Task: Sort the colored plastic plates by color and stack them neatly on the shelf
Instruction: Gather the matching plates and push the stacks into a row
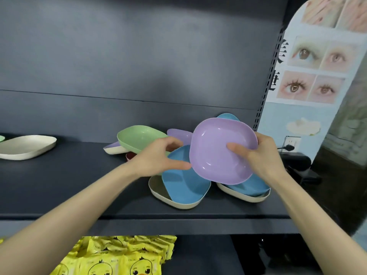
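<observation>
Dark shelf [69, 185], cream plate [27, 147], mixed plate pile [184, 185]

The one camera sits on my head, close to the shelf [69, 185], facing forward and down along my arms, so my left hand [156, 157] and right hand [262, 155], both on the purple plate [214, 147], fall just right of centre.

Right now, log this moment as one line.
right hand: grips purple plate | left hand: thumb touches its rim | plate: above mixed pile

plates [184, 183] heaped right on shelf [79, 185], lone plate [25, 147] far left
</observation>
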Demonstrator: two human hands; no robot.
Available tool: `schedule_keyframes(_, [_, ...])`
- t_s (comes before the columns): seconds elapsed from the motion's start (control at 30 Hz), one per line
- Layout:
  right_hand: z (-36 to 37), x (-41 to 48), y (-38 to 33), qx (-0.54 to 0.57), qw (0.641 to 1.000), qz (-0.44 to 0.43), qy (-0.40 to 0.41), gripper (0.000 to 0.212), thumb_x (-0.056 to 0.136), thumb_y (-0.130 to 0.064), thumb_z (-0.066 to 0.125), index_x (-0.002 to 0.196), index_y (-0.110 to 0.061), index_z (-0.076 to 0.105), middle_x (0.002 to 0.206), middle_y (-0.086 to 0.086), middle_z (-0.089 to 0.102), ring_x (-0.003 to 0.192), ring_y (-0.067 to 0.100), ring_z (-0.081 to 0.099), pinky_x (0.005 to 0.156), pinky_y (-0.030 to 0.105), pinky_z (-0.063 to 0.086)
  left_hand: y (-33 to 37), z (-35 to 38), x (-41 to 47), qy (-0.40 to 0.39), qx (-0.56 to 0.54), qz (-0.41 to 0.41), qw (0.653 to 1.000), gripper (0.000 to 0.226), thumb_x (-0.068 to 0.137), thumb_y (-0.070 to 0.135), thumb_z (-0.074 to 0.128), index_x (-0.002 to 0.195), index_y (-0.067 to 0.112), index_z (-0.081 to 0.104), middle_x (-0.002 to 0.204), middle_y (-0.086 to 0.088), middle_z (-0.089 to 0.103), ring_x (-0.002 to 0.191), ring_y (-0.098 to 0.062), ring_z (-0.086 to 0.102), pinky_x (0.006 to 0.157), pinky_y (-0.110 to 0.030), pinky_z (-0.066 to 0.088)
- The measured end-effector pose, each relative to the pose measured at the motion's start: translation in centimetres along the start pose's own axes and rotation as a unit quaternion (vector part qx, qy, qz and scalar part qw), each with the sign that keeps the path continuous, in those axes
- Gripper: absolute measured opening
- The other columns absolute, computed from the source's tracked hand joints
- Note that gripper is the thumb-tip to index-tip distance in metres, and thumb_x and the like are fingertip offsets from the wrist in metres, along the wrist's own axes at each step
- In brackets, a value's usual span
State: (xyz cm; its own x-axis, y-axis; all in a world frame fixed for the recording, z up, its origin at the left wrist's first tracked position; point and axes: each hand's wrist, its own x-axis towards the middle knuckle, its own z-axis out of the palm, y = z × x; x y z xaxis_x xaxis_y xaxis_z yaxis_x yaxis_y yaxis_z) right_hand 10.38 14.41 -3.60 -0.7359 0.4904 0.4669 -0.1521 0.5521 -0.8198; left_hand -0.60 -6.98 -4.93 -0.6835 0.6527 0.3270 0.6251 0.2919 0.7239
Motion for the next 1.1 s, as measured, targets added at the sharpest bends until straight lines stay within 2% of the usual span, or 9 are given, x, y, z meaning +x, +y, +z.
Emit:
schedule_keyframes(0.13, [-0.3,-1.3,1.6,-0.007,1.0,0.006,0.02,0.017,0.077,-0.014,0.074,0.088,-0.021,0.064,0.084,0.001,0.068,0.083,0.026,0.063,0.067,0.028,0.046,-0.8,0.7,-0.9,0.031,0.042,-0.041,0.998,0.047,0.07,0.026,0.08,0.112,0.018,0.06,0.103,0.01,0.066,0.096,-0.01,0.061,0.082,-0.025,0.051])
schedule_keyframes(0.3, [-0.7,-2.3,2.7,-0.003,1.0,0.008,0.022,0.019,0.079,-0.01,0.072,0.094,-0.018,0.065,0.096,0.011,0.068,0.084,0.026,0.06,0.063,0.024,0.046,-0.9,1.8,-1.0,0.088,0.134,-0.095,0.982,0.036,0.073,0.026,0.076,0.104,0.016,0.06,0.095,0.001,0.067,0.09,-0.02,0.062,0.08,-0.037,0.051])
schedule_keyframes(0.4, [-0.9,-2.8,3.0,0.012,1.0,0.01,0.015,0.027,0.08,-0.01,0.071,0.106,-0.013,0.065,0.1,0.007,0.067,0.084,0.021,0.059,0.063,0.018,0.043,-0.5,2.1,-1.1,0.165,0.139,-0.094,0.972,0.021,0.076,0.018,0.073,0.094,0.011,0.065,0.088,-0.007,0.068,0.082,-0.024,0.06,0.07,-0.032,0.046])
schedule_keyframes(0.53, [-0.8,-3.1,2.7,0.05,0.998,0.016,0.015,0.033,0.08,-0.012,0.072,0.111,-0.009,0.063,0.097,0.004,0.066,0.082,0.017,0.06,0.063,0.02,0.045,0.4,2.0,-2.3,0.233,0.085,-0.087,0.965,0.015,0.077,0.016,0.072,0.079,0.003,0.063,0.078,-0.015,0.066,0.076,-0.033,0.06,0.064,-0.039,0.047])
schedule_keyframes(0.67, [0.4,-4.1,1.5,0.093,0.995,-0.001,0.019,0.023,0.078,-0.012,0.073,0.1,-0.01,0.065,0.091,0.003,0.067,0.083,0.022,0.062,0.067,0.027,0.048,1.4,1.4,-5.9,0.326,0.037,-0.087,0.941,0.017,0.081,0.019,0.069,0.084,0.006,0.06,0.076,-0.004,0.063,0.067,-0.014,0.058,0.051,-0.021,0.043])
schedule_keyframes(0.77, [2.5,-5.5,-0.1,0.139,0.99,-0.02,0.011,0.016,0.08,-0.009,0.072,0.086,-0.021,0.062,0.08,-0.009,0.063,0.074,0.01,0.06,0.059,0.019,0.047,1.3,0.8,-9.6,0.384,-0.023,-0.096,0.918,0.015,0.084,0.017,0.067,0.093,0.009,0.058,0.079,0.004,0.062,0.068,-0.005,0.059,0.041,-0.012,0.042])
schedule_keyframes(0.83, [4.3,-6.8,-1.3,0.176,0.984,-0.023,-0.005,0.019,0.08,-0.009,0.072,0.082,-0.025,0.061,0.079,-0.012,0.064,0.069,0.001,0.061,0.056,0.013,0.047,0.6,0.1,-12.0,0.416,-0.049,-0.105,0.902,0.018,0.086,0.019,0.066,0.095,0.007,0.056,0.084,-0.001,0.063,0.073,-0.01,0.061,0.042,-0.013,0.045])
schedule_keyframes(0.93, [7.5,-8.6,-3.1,0.21,0.977,-0.029,-0.032,0.024,0.079,-0.009,0.072,0.08,-0.031,0.061,0.079,-0.017,0.066,0.068,-0.006,0.062,0.06,0.011,0.049,-0.8,-1.4,-15.6,0.456,-0.059,-0.132,0.878,0.02,0.086,0.025,0.066,0.094,0.01,0.055,0.088,-0.002,0.064,0.081,-0.02,0.064,0.062,-0.037,0.055])
schedule_keyframes(1.1, [13.5,-11.7,-6.6,0.254,0.964,-0.034,-0.067,0.027,0.081,-0.009,0.071,0.08,-0.033,0.059,0.068,-0.019,0.066,0.066,-0.013,0.06,0.055,0.004,0.045,-3.3,-5.2,-21.7,0.51,-0.061,-0.158,0.843,0.021,0.086,0.023,0.066,0.092,0.006,0.055,0.082,-0.002,0.063,0.073,-0.016,0.061,0.052,-0.026,0.045])
